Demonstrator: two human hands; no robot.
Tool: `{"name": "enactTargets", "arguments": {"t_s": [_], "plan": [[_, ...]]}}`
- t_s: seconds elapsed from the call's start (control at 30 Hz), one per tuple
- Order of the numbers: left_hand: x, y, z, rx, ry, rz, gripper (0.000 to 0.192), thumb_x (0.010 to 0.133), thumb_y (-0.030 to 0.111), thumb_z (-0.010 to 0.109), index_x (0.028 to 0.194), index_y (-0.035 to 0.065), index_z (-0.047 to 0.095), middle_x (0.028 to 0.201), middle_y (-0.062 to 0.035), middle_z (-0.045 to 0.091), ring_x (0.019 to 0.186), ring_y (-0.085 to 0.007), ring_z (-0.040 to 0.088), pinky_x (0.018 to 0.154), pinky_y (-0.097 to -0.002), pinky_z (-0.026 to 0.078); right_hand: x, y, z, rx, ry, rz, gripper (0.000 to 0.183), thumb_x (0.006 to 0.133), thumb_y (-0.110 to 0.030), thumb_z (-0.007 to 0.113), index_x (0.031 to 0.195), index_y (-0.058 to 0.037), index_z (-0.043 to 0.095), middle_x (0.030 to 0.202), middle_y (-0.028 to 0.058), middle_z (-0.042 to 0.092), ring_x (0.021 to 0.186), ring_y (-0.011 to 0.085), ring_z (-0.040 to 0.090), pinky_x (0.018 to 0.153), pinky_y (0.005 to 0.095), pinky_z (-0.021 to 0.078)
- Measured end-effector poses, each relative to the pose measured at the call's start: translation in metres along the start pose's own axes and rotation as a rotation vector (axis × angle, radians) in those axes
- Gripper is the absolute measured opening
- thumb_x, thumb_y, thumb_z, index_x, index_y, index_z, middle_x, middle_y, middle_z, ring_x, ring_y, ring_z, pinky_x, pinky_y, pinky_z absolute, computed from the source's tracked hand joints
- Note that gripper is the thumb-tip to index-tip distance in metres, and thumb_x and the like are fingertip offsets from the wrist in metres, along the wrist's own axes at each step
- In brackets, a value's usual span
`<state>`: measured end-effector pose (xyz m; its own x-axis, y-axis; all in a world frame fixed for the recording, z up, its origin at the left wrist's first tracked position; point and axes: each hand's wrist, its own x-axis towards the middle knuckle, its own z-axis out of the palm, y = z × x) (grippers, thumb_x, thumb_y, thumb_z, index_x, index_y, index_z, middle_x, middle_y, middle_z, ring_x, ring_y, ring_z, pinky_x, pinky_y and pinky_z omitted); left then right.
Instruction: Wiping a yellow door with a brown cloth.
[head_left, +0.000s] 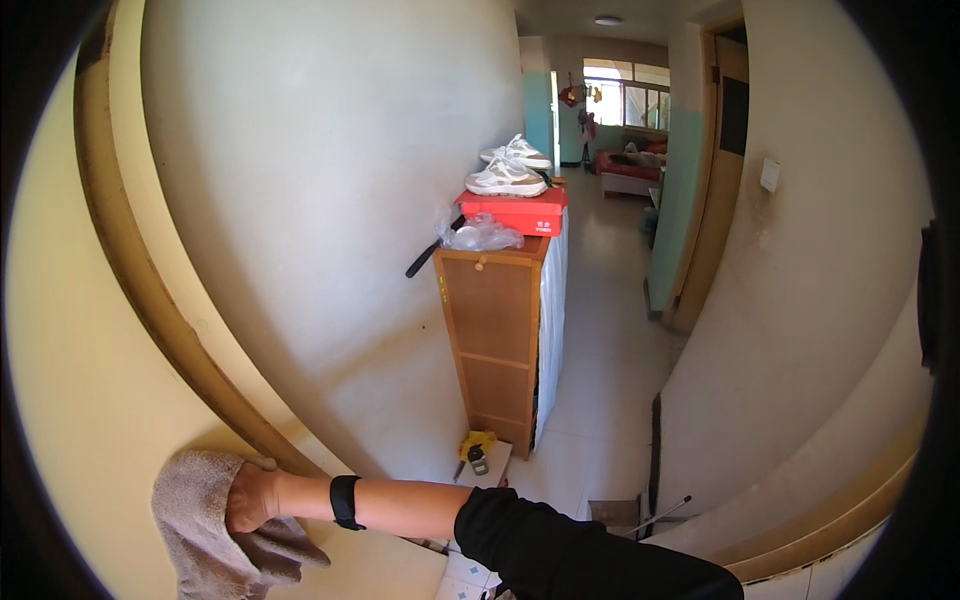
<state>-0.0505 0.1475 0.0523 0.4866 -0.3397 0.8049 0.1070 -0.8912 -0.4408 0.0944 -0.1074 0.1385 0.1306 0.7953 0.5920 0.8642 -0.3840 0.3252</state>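
Note:
My right hand (251, 497) reaches across to the lower left, with a black band on the wrist and a black sleeve above it. It holds a greyish-brown towel (191, 517) against a cream-coloured surface beside the brown door frame. The towel covers the fingers and hangs in folds below the hand. My left hand is out of view.
A wooden cabinet (495, 322) stands by the wall, carrying a red shoebox (517, 211), white-and-beige sneakers (506, 178) and a clear plastic bag (484, 234). A black-handled object (422, 259) juts out leftwards. A thin rod (664, 516) lies low at the right.

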Motion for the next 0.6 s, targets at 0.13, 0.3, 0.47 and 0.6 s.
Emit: {"name": "enactTargets", "arguments": {"t_s": [0.13,0.3,0.47,0.6], "plan": [[0.003,-0.002,-0.005,-0.05,0.099,0.023,0.029,0.074,0.032,0.044,0.08,0.0037,0.05,0.095,-0.0163,0.048,0.093,-0.0375,0.042,0.081,-0.0542,0.026,0.0,-0.004,0.005,-0.003,0.147,0.021,0.009,0.053,-0.016,0.052,0.045,-0.0169,0.055,0.051,-0.0005,0.056,0.049,0.0178,0.053,0.034,0.0353,0.0352],[0.013,0.006,0.001,-0.061,0.036,0.011,0.033,0.074,0.033,0.043,0.084,0.0025,0.051,0.096,-0.0184,0.048,0.093,-0.0384,0.042,0.082,-0.0534,0.026,0.0,0.002,0.015,-0.074,0.297,-0.007,0.01,0.052,-0.016,0.052,0.042,-0.0157,0.053,0.049,0.0009,0.053,0.044,0.0186,0.051,0.033,0.0347,0.0338],[0.01,0.005,-0.003,-0.04,-0.041,-0.045,0.033,0.075,0.034,0.043,0.083,0.0027,0.051,0.096,-0.0183,0.049,0.091,-0.0385,0.043,0.082,-0.053,0.026,0.002,0.006,0.014,-0.041,0.134,-0.047,0.011,0.055,-0.017,0.05,0.045,-0.0149,0.053,0.05,0.0022,0.053,0.045,0.0209,0.051,0.034,0.0352,0.0354],[0.007,-0.003,-0.011,-0.018,0.11,0.035,0.032,0.075,0.034,0.043,0.079,0.0032,0.05,0.093,-0.018,0.05,0.09,-0.0374,0.044,0.081,-0.0535,0.027,0.002,-0.002,0.007,0.026,0.256,-0.005,0.012,0.056,-0.017,0.049,0.044,-0.0142,0.052,0.05,0.0028,0.053,0.044,0.0217,0.05,0.034,0.0351,0.0351]]}}
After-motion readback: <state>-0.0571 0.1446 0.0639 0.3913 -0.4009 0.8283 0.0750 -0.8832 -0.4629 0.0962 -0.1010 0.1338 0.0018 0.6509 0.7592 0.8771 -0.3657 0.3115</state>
